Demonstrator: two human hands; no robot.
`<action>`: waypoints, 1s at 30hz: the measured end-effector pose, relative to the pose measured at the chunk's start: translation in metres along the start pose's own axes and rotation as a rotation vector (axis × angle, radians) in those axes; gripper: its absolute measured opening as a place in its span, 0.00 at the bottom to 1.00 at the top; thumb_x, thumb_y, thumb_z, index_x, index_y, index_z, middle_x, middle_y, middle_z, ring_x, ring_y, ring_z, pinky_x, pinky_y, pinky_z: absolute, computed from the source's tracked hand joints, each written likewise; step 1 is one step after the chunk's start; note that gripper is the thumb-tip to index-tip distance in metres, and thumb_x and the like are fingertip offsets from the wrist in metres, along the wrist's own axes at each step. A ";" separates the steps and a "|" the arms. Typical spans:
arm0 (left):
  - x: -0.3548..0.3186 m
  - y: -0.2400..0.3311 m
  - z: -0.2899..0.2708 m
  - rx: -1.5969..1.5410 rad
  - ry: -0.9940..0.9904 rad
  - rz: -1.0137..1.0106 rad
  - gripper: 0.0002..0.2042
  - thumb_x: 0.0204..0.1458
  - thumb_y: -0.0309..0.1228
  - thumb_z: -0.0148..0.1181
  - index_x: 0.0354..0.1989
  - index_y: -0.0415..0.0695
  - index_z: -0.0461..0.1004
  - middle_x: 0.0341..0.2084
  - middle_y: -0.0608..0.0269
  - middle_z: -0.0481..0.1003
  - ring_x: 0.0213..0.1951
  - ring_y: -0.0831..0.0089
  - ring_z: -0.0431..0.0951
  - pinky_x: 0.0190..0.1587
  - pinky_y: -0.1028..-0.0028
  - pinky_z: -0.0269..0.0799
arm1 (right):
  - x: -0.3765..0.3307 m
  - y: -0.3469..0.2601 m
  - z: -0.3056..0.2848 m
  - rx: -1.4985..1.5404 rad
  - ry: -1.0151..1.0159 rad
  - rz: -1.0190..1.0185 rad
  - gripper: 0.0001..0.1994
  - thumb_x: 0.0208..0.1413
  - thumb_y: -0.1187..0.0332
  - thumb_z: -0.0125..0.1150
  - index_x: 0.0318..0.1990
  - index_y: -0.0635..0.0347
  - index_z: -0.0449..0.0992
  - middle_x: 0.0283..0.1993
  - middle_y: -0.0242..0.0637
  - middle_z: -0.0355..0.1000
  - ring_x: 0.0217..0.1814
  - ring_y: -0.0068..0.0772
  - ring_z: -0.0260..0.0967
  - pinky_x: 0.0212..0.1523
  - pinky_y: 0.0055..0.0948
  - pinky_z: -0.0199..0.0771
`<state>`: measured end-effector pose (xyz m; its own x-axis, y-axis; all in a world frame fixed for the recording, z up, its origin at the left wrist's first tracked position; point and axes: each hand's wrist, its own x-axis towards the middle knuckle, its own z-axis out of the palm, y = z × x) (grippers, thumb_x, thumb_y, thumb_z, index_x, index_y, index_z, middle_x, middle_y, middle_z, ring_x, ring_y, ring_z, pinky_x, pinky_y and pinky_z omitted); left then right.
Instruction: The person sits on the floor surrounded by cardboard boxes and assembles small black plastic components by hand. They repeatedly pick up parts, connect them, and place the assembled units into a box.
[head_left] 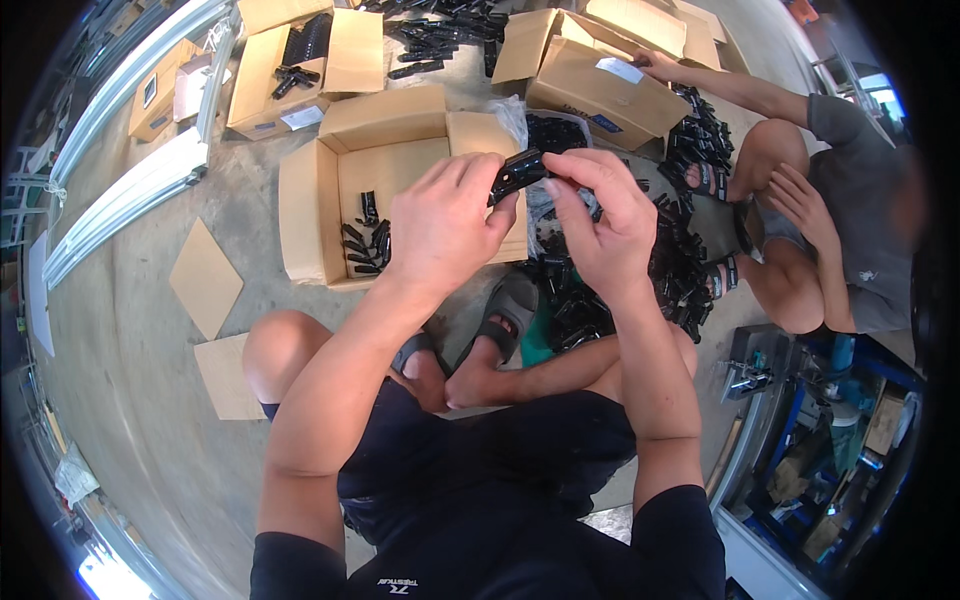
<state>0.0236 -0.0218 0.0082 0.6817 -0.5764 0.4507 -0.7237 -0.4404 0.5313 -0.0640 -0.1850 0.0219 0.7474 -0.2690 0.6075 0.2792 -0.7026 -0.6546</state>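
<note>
A glossy black plastic part (518, 174), short and channel-shaped, is held up in front of me between both hands. My left hand (447, 217) is closed round its left end. The fingertips and thumb of my right hand (604, 215) pinch its right end. Beneath my left hand stands an open cardboard box (390, 165) with several similar black parts (368, 240) lying in it. A large heap of loose black parts (575, 305) spreads over the floor below and beside my right hand.
At the right a co-worker in a grey shirt (860, 200) reaches to another cardboard box (610, 95). A further box (285, 75) holding black parts stands at the back left. Flat cardboard pieces (206, 280) lie on the left floor. A blue-framed rack (800, 400) is at the lower right.
</note>
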 end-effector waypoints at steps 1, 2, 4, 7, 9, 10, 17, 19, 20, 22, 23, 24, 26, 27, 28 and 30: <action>0.000 -0.001 -0.001 0.017 0.005 0.013 0.16 0.45 0.30 0.73 0.43 0.47 0.78 0.37 0.60 0.82 0.38 0.59 0.84 0.37 0.64 0.79 | -0.002 -0.001 0.003 0.005 -0.003 -0.004 0.11 0.54 0.81 0.68 0.44 0.60 0.82 0.41 0.40 0.79 0.40 0.36 0.79 0.39 0.28 0.79; 0.000 -0.001 -0.001 0.033 0.011 0.027 0.17 0.44 0.30 0.73 0.44 0.47 0.78 0.37 0.60 0.82 0.38 0.60 0.84 0.38 0.64 0.80 | -0.004 -0.001 0.006 0.009 -0.006 -0.009 0.11 0.53 0.81 0.69 0.43 0.60 0.82 0.41 0.40 0.79 0.40 0.36 0.79 0.39 0.29 0.80; 0.000 -0.001 -0.001 0.063 0.017 0.049 0.17 0.44 0.30 0.73 0.44 0.47 0.78 0.38 0.60 0.82 0.39 0.60 0.84 0.38 0.64 0.80 | -0.006 0.003 0.010 -0.022 -0.014 -0.067 0.12 0.51 0.81 0.70 0.43 0.60 0.81 0.41 0.39 0.79 0.40 0.39 0.79 0.39 0.31 0.80; 0.000 0.000 0.000 0.097 0.022 0.080 0.17 0.43 0.29 0.73 0.44 0.46 0.78 0.38 0.61 0.82 0.40 0.60 0.84 0.38 0.65 0.80 | -0.007 0.007 0.014 -0.044 -0.016 -0.131 0.12 0.49 0.81 0.70 0.43 0.60 0.81 0.40 0.39 0.78 0.40 0.41 0.78 0.38 0.33 0.80; 0.000 0.000 0.001 0.111 0.028 0.102 0.17 0.43 0.29 0.73 0.43 0.45 0.78 0.38 0.61 0.82 0.40 0.61 0.84 0.38 0.65 0.80 | -0.007 0.008 0.015 -0.073 -0.035 -0.154 0.12 0.49 0.81 0.70 0.42 0.61 0.81 0.40 0.39 0.78 0.39 0.42 0.77 0.37 0.34 0.79; 0.000 0.000 0.001 0.109 0.032 0.112 0.18 0.43 0.29 0.73 0.43 0.45 0.78 0.38 0.61 0.82 0.40 0.61 0.84 0.38 0.65 0.80 | -0.007 0.009 0.015 -0.088 -0.041 -0.168 0.12 0.48 0.81 0.70 0.42 0.61 0.81 0.40 0.39 0.78 0.39 0.42 0.77 0.37 0.34 0.79; -0.001 -0.001 0.003 0.133 0.036 0.158 0.18 0.41 0.27 0.73 0.43 0.44 0.77 0.37 0.62 0.82 0.39 0.62 0.83 0.37 0.65 0.80 | -0.009 0.011 0.019 -0.200 -0.086 -0.201 0.13 0.46 0.81 0.70 0.42 0.61 0.81 0.40 0.38 0.76 0.40 0.43 0.75 0.38 0.36 0.78; -0.001 -0.001 0.004 0.136 0.027 0.159 0.18 0.41 0.27 0.72 0.42 0.44 0.77 0.37 0.62 0.82 0.39 0.61 0.83 0.37 0.65 0.80 | -0.009 0.012 0.020 -0.212 -0.106 -0.182 0.14 0.46 0.81 0.70 0.42 0.61 0.81 0.39 0.38 0.75 0.40 0.43 0.75 0.38 0.36 0.78; -0.001 -0.001 0.004 0.132 0.021 0.157 0.17 0.42 0.27 0.72 0.42 0.44 0.77 0.36 0.62 0.82 0.38 0.61 0.83 0.37 0.64 0.80 | -0.008 0.011 0.019 -0.210 -0.119 -0.169 0.14 0.46 0.80 0.70 0.42 0.61 0.81 0.39 0.38 0.75 0.40 0.43 0.75 0.38 0.35 0.78; -0.002 0.000 0.004 0.125 -0.001 0.113 0.17 0.43 0.28 0.72 0.42 0.44 0.77 0.36 0.61 0.82 0.38 0.61 0.83 0.37 0.65 0.80 | -0.008 0.009 0.017 -0.161 -0.122 -0.072 0.14 0.47 0.79 0.71 0.43 0.60 0.81 0.39 0.38 0.75 0.39 0.42 0.76 0.38 0.34 0.79; -0.002 0.002 0.003 0.120 -0.016 0.073 0.16 0.44 0.28 0.72 0.43 0.44 0.78 0.36 0.61 0.82 0.38 0.61 0.83 0.37 0.66 0.80 | -0.008 0.006 0.015 -0.115 -0.108 0.010 0.15 0.48 0.78 0.72 0.44 0.60 0.81 0.39 0.38 0.75 0.39 0.41 0.76 0.39 0.33 0.79; -0.002 0.003 0.003 0.116 -0.031 0.034 0.16 0.44 0.28 0.72 0.43 0.44 0.78 0.37 0.61 0.82 0.38 0.62 0.84 0.37 0.66 0.79 | -0.007 0.005 0.013 -0.069 -0.093 0.093 0.15 0.49 0.78 0.72 0.45 0.60 0.81 0.39 0.38 0.75 0.38 0.39 0.76 0.39 0.33 0.79; -0.002 0.002 0.003 -0.060 -0.043 -0.108 0.14 0.47 0.31 0.72 0.41 0.43 0.78 0.32 0.61 0.81 0.35 0.64 0.83 0.35 0.67 0.78 | -0.007 0.014 0.004 0.008 -0.048 0.247 0.18 0.54 0.76 0.72 0.53 0.60 0.79 0.42 0.37 0.76 0.41 0.26 0.76 0.40 0.26 0.78; 0.001 0.003 0.002 -0.149 -0.049 -0.173 0.13 0.49 0.33 0.72 0.41 0.42 0.78 0.30 0.61 0.81 0.33 0.65 0.83 0.33 0.67 0.78 | -0.007 0.024 0.003 0.202 -0.025 0.363 0.20 0.55 0.76 0.72 0.55 0.61 0.78 0.44 0.36 0.76 0.43 0.25 0.76 0.42 0.25 0.78; 0.001 0.002 0.003 -0.328 -0.079 -0.245 0.14 0.49 0.32 0.72 0.42 0.41 0.79 0.30 0.61 0.82 0.32 0.68 0.82 0.34 0.70 0.77 | -0.009 0.034 0.001 0.397 0.000 0.475 0.21 0.56 0.76 0.72 0.57 0.62 0.77 0.46 0.35 0.77 0.45 0.23 0.75 0.44 0.24 0.78; 0.003 -0.003 0.005 -0.675 -0.149 -0.388 0.15 0.51 0.31 0.73 0.45 0.40 0.80 0.31 0.62 0.83 0.32 0.75 0.82 0.34 0.74 0.76 | -0.009 0.045 -0.004 0.787 -0.180 0.631 0.22 0.57 0.75 0.71 0.60 0.63 0.75 0.49 0.34 0.77 0.48 0.23 0.74 0.46 0.25 0.78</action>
<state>0.0273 -0.0255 0.0039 0.8158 -0.5743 0.0689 -0.1829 -0.1431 0.9727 -0.0603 -0.2167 -0.0108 0.9565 -0.2911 0.0161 0.0717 0.1813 -0.9808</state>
